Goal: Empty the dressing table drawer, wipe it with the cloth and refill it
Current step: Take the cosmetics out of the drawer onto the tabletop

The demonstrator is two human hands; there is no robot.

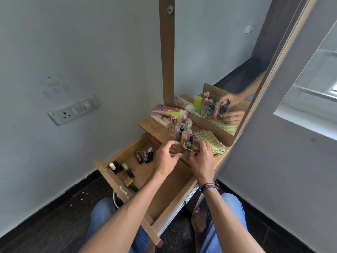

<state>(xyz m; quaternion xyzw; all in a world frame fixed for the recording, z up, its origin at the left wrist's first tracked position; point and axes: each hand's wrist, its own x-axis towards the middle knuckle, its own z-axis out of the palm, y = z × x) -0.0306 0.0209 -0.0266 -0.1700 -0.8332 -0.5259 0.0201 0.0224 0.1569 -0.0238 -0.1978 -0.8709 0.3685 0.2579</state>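
Closely, small bottle (187,144) between fingers (199,142), cloth (209,138) beside

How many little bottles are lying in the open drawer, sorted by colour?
Green bottle: 1
Gold bottle: 1
White-capped bottle: 1
Dark bottles: 4
Total in the drawer: 7

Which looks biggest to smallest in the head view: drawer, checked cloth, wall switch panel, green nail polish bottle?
1. drawer
2. wall switch panel
3. checked cloth, not far behind the panel
4. green nail polish bottle, lying in the drawer
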